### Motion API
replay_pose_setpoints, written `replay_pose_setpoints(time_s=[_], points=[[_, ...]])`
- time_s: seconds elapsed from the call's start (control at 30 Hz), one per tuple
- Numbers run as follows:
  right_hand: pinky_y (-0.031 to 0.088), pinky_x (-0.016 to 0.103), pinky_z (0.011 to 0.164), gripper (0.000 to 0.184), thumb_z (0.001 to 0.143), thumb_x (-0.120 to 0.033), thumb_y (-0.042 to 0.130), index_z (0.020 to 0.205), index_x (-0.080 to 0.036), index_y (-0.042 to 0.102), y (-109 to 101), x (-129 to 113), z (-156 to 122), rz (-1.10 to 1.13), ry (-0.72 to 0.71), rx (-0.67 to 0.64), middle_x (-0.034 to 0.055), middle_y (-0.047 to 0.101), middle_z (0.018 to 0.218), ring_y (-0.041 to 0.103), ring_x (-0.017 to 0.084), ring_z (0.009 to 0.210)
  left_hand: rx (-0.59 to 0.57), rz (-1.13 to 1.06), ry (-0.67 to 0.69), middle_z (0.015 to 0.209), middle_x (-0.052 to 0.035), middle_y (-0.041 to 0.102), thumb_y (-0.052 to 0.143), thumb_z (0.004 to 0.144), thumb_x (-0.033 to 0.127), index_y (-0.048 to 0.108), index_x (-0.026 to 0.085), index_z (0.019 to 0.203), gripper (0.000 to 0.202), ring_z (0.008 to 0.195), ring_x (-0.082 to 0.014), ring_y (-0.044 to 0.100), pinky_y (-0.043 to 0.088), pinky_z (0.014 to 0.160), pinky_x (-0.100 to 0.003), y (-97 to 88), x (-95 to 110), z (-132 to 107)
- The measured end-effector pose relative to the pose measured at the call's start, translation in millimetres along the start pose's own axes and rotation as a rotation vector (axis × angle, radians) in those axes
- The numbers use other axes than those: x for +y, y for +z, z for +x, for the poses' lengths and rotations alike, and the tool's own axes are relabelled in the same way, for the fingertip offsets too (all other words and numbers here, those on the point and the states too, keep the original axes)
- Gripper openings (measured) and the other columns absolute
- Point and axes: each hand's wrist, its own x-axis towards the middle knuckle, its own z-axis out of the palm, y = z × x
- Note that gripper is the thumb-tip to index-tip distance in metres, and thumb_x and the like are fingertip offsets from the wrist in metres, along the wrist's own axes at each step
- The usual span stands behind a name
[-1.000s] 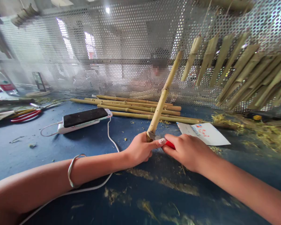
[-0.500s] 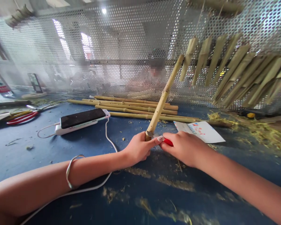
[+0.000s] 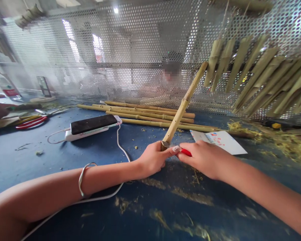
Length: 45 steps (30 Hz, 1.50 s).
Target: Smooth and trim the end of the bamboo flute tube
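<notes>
My left hand (image 3: 153, 160) is wrapped round the lower end of a bamboo stick (image 3: 184, 103) that leans up and to the right from the blue table (image 3: 95, 157). Its thumb presses on the back of a knife blade at the stick's base. My right hand (image 3: 203, 159) is closed on the red-handled knife (image 3: 185, 152), whose blade meets the stick just above my left fingers.
Several bamboo sticks (image 3: 145, 115) lie at the back of the table. A phone on a white power bank (image 3: 91, 127) with a cable lies left. A paper card (image 3: 219, 140) lies right. Split bamboo strips (image 3: 261, 77) hang on the perforated screen. Red-handled pliers (image 3: 31, 122) lie far left. A person sits behind the screen.
The bamboo stick has tilted further to the right, its top end moving right. Both hands stay at its base with the knife.
</notes>
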Motion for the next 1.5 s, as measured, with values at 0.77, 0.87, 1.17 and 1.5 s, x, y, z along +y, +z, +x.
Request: replay_pose_setpoints(time_s=[0.77, 0.87, 1.17, 1.5], points=[[0.028, 0.026, 0.047, 0.033, 0.081, -0.047, 0.033, 0.072, -0.023, 0.055, 3, 6, 1, 0.036, -0.015, 0.029, 0.004, 0.059, 0.063, 0.055, 0.019, 0.059, -0.092, -0.154, -0.072, 0.041, 0.0119, 0.027, 0.061, 0.061, 0.056, 0.034, 0.021, 0.068, 0.044, 0.031, -0.0026, 0.026, 0.018, 0.029, -0.015, -2.9, 9, -2], [0.026, 0.026, 0.045, 0.032, 0.081, -0.046, 0.033, 0.074, -0.023, 0.055, 8, 1, 0, -0.005, -0.001, 0.039, 0.0047, 0.059, 0.061, 0.056, 0.02, 0.057, -0.035, -0.151, -0.059, 0.042, 0.0117, 0.028, 0.061, 0.06, 0.056, 0.034, 0.021, 0.067, 0.045, 0.031, -0.0024, 0.028, 0.021, 0.03, -0.016, -1.7, 6, 0], [0.021, 0.026, 0.042, 0.033, 0.084, -0.042, 0.028, 0.077, -0.023, 0.054, 17, -13, 0, -0.014, 0.117, 0.155, 0.0047, 0.059, 0.057, 0.055, 0.02, 0.051, 0.011, -0.135, -0.085, 0.042, 0.0116, 0.028, 0.054, 0.063, 0.061, 0.033, 0.022, 0.067, 0.044, 0.03, -0.0033, 0.029, 0.022, 0.029, -0.015, -1.9, 7, 1], [0.025, 0.025, 0.044, 0.03, 0.08, -0.044, 0.035, 0.066, -0.022, 0.049, 9, 5, 4, 0.084, -0.04, 0.034, 0.0017, 0.056, 0.056, 0.051, 0.016, 0.052, -0.168, -0.202, -0.101, 0.041, 0.0118, 0.024, 0.066, 0.056, 0.053, 0.034, 0.021, 0.064, 0.047, 0.031, -0.0018, 0.021, 0.015, 0.028, -0.014, -7.9, 11, 0]])
